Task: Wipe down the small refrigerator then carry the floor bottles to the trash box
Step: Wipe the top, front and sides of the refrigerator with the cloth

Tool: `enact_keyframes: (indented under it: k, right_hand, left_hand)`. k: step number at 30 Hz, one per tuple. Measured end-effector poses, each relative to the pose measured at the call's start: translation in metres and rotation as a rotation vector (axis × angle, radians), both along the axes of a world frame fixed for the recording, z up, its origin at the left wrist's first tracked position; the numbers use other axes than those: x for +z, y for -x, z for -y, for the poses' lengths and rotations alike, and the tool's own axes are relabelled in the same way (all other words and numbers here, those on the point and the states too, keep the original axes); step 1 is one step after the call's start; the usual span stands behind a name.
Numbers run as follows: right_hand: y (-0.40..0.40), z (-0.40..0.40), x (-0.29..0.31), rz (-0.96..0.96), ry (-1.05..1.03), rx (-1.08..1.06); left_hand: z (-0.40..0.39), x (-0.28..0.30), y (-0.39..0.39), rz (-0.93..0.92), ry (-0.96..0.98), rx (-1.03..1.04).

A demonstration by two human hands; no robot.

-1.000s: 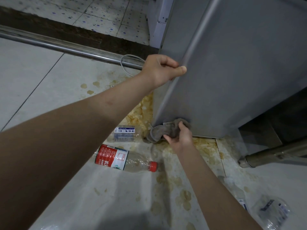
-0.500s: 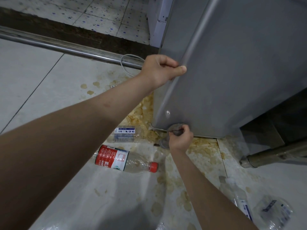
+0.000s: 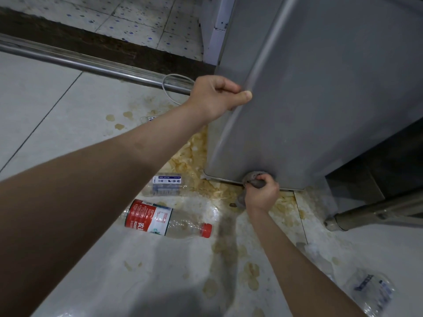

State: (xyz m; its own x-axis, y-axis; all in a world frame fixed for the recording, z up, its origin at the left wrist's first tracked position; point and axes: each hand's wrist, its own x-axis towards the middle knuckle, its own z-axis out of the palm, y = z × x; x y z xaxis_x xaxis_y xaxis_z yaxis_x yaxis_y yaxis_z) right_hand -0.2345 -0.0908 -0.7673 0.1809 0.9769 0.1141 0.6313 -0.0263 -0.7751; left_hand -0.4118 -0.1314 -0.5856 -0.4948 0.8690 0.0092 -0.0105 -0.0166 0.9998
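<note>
Your left arm is crossing the frame from lower left toward centre, and your left hand point(image 3: 217, 97) is gripping the front left edge of the small refrigerator point(image 3: 320, 99), fingers curled round the corner, thumb lying on the door face. Upper left, a metal rail point(image 3: 91, 62) is running across the floor point(image 3: 45, 115), with a white cable point(image 3: 170, 88) looping just beside your left wrist. Yellowish stains are spreading over the floor tiles by the fridge base and down the centre of the frame.

Left of centre, a clear bottle with a blue-and-white label point(image 3: 167, 185) is lying on its side near the fridge's lower left corner. Just below it, a red-labelled bottle point(image 3: 164, 219) with a red cap is lying on its side too, cap pointing right, apart from the first one.

Centre, your right hand point(image 3: 261, 193) is clenching a grey cloth point(image 3: 254, 179) and pressing it against the bottom edge of the refrigerator, which is filling the upper right of the frame. Part of the cloth is hanging below the hand, at the floor.

Right, a metal pipe point(image 3: 377, 211) is lying on the floor beside the fridge. Lower right, a crumpled clear bottle point(image 3: 370, 291) is lying on the floor, well apart from the other two; another clear bottle next to your right forearm is too blurred to describe.
</note>
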Motion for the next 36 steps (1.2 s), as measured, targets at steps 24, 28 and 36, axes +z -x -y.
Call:
enact_keyframes:
  k: [24, 28, 36]
  right_hand:
    - [-0.014, -0.002, -0.001, 0.093, -0.028, 0.179]
    - [-0.012, 0.0, 0.001, 0.101, -0.002, 0.172]
    - [-0.012, 0.001, 0.006, 0.117, 0.033, 0.167]
  left_hand:
    - [0.002, -0.005, -0.012, 0.053, 0.053, 0.111]
    - [0.002, -0.004, -0.012, 0.063, 0.059, 0.122]
    - [0.004, -0.003, -0.012, 0.054, 0.055, 0.12]
